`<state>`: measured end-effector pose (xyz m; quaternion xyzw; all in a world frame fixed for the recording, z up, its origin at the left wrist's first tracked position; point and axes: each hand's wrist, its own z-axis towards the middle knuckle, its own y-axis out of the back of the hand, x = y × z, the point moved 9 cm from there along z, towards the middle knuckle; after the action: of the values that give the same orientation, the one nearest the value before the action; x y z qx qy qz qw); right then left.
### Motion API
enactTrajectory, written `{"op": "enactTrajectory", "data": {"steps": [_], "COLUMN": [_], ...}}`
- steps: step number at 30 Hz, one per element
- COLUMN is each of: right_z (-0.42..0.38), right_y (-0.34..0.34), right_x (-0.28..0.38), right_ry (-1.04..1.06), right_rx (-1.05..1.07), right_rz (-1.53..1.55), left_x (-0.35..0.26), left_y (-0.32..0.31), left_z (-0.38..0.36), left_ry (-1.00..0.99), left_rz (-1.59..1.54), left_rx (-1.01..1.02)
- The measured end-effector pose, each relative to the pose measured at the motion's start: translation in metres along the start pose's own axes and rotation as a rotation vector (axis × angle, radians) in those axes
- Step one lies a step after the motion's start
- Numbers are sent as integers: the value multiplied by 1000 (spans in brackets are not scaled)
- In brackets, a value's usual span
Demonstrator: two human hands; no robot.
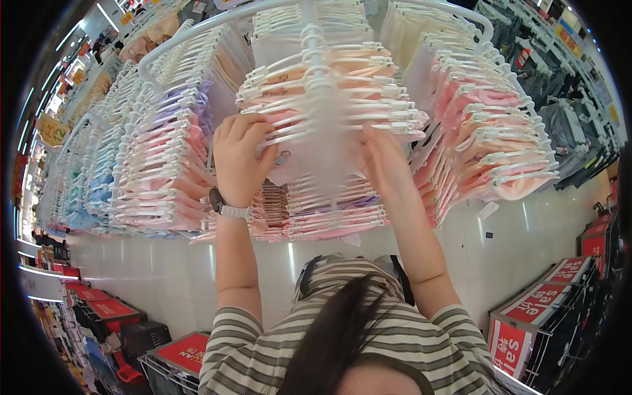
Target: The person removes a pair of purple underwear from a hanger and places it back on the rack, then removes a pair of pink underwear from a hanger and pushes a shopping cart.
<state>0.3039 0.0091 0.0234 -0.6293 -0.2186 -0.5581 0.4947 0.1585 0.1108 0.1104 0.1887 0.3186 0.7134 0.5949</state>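
Observation:
Both my hands are at the front of the middle row of white plastic hangers, which carry pale pink and peach underpants. My left hand, with a watch at the wrist, is closed, its fingers and thumb at the left ends of the front hangers. Below it hangs a pale pink pair of underpants with a small printed figure. On the other side, my right hand is closed at the right part of a front hanger, its fingertips partly hidden. A whitish blur covers the middle between the hands.
A white metal rack curves around the hanger rows. Pink and lilac garments hang at left, pink and peach ones at right. Red sale signs top bins on the right, and a dark basket stands lower left.

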Motion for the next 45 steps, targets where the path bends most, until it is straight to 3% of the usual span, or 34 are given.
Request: {"op": "enactTrajectory", "data": {"steps": [1, 3, 9, 12, 14, 16, 30, 33, 37, 39, 45], "right_z": [1, 3, -4, -23, -36, -41, -25, -3, 9, 4, -8], "right_y": [0, 6, 45, 51, 48, 33, 35, 63, 44, 16, 24], "right_x": [-1, -10, -37, -39, -33, -24, -29, -51, -38, -19, -25], "right_ry": [0, -38, 47, 85, 129, 174, 133, -17, -33, 20, -2], "right_rx": [0, -30, -352, -385, -350, -164, -187, -417, -337, -141, -203], "right_rz": [-4, 323, 347, 252, 264, 200, 249, 81, 164, 266, 193], "left_x": [0, -3, -21, -21, -28, -31, -23, -14, -6, -9, -14], "left_y": [-1, -1, 7, 4, 6, 8, 5, 1, 5, 11, 20], "left_z": [0, 1, -11, -24, -32, -37, -34, -24, -16, -17, -24], "left_ry": [-8, -16, -8, 82, 64, 72, 115, 100, 53, 20, 12], "left_rz": [-7, -15, -69, -156, -186, -200, -220, -170, -106, -86, -146], "left_rx": [-7, -14, -58, 22, 33, 33, 74, 48, -23, -49, -88]}}
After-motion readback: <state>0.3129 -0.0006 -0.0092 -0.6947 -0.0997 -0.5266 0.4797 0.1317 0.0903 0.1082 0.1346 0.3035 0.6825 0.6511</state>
